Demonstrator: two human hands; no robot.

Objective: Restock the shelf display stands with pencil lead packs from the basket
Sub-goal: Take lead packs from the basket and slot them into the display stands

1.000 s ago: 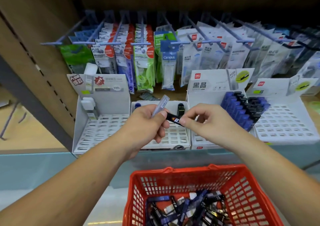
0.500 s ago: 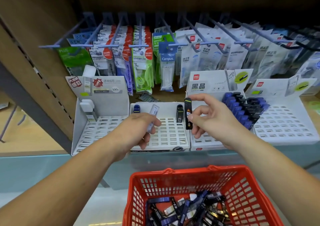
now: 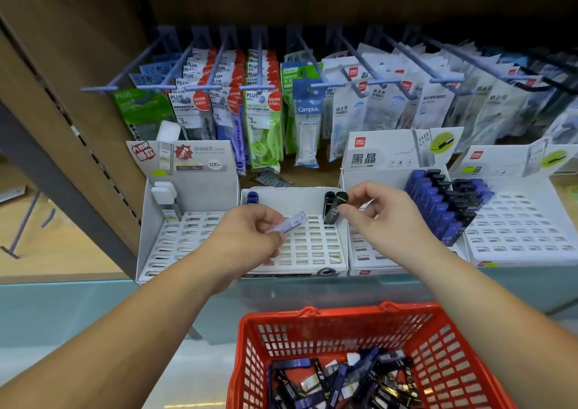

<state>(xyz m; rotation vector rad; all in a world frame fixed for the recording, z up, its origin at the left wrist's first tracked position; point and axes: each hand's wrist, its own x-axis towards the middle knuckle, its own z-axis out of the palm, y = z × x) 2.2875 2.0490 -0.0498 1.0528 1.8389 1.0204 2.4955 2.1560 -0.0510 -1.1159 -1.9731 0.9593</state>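
Lowered since half a second ago: black pack (image 3: 335, 209) at middle stand (image 3: 312, 252) back row, beside slotted pack (image 3: 327, 199). Pinched by right hand (image 3: 384, 221); left hand (image 3: 253, 236) gripping clear pack (image 3: 292, 223) above same stand. Slotting step; next likely needs an upright push, then release.

This is a stationery shop. Along the back of a wooden shelf (image 3: 300, 177), blue peg hooks (image 3: 259, 61) carry sealed, branded packets (image 3: 262, 133), many copies of each hung one behind another. In front stand white cardboard display stands (image 3: 194, 196) with printed headers and slotted trays, one holding a block of blue and black lead packs (image 3: 438, 208). A red plastic shopping basket (image 3: 250, 361) sits below, and the side panel (image 3: 78, 136) bears a row of adjustment slots.
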